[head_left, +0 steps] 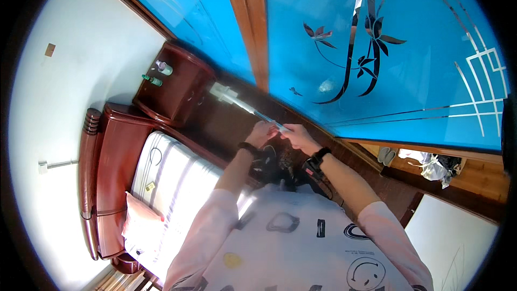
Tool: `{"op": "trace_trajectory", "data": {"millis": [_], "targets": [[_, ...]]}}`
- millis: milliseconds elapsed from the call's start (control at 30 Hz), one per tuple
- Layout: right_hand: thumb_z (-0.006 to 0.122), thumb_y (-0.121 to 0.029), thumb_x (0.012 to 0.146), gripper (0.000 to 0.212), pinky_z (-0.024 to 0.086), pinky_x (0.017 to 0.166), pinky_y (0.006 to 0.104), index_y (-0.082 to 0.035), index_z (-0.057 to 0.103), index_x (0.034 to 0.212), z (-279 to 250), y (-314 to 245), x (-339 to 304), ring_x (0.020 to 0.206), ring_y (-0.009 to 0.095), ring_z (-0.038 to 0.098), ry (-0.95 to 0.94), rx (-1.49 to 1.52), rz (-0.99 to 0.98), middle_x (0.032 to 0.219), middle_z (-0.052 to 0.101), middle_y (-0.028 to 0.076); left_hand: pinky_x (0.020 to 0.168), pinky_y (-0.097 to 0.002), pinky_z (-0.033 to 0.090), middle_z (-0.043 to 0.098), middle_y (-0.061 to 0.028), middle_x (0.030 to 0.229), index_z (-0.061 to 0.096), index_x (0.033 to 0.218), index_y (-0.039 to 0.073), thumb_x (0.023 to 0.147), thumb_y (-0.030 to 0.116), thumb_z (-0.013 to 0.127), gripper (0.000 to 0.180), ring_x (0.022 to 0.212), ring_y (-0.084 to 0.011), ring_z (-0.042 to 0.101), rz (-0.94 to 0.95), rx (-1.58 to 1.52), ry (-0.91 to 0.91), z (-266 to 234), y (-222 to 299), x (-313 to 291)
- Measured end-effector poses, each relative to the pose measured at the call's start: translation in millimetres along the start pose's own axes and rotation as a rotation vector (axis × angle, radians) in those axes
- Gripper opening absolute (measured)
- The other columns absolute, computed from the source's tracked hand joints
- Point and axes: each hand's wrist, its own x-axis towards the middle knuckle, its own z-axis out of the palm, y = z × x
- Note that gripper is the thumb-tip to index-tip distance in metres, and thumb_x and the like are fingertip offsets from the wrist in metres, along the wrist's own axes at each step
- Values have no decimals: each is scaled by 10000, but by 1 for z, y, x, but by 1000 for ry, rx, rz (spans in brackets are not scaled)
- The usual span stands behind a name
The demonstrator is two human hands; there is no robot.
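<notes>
Both my hands are on a long, thin pale handle [264, 116] in front of my body. It slants away to the left and ends in a whitish head [222, 92] low over the dark floor; it looks like a mop, though the head is blurred. My left hand [262, 133] is closed by the handle's near part. Just to its right, my right hand [298, 137] closes round the handle's near end. Some of the fingers are hidden. Each wrist wears a dark band.
A dark red nightstand [175, 83] with small bottles [164, 68] stands beyond the bed [175, 167] at left. Blue sliding wardrobe doors [334, 32] with wooden frames run along the far side. Slippers [386, 156] and piled clothes [431, 164] lie at lower right.
</notes>
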Motion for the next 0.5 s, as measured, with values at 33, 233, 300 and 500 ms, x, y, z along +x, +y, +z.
{"op": "trace_trajectory", "data": {"millis": [33,233,300,500], "targets": [[518,-179,919,343,264,392,202,-26,549,1224,13,0,10,454,35,310,-13,1,-5,909,581,76,710,-409,490,639,-131,885,617,896,66,826,155,605,114,841,-338,605,-118,-166,63,0,-20,-9],[516,-173,903,276,250,398,205,-36,619,1119,5,2,16,463,42,318,51,-146,-53,894,587,52,704,-355,513,617,-120,875,587,925,21,883,152,570,138,832,-262,613,-382,-898,186,16,-26,1],[515,-174,900,287,242,406,191,-45,602,1141,-9,-2,-7,486,33,321,42,-38,23,903,591,41,702,-288,534,601,-105,889,560,955,-21,921,152,550,177,835,-196,619,-118,-449,141,27,-23,2],[528,-172,934,396,243,410,158,-54,476,1308,-80,12,-77,499,4,306,35,100,140,909,592,31,822,-347,533,599,-111,995,567,962,-9,930,177,555,189,960,-223,603,-635,-1380,-27,90,56,40]]}}
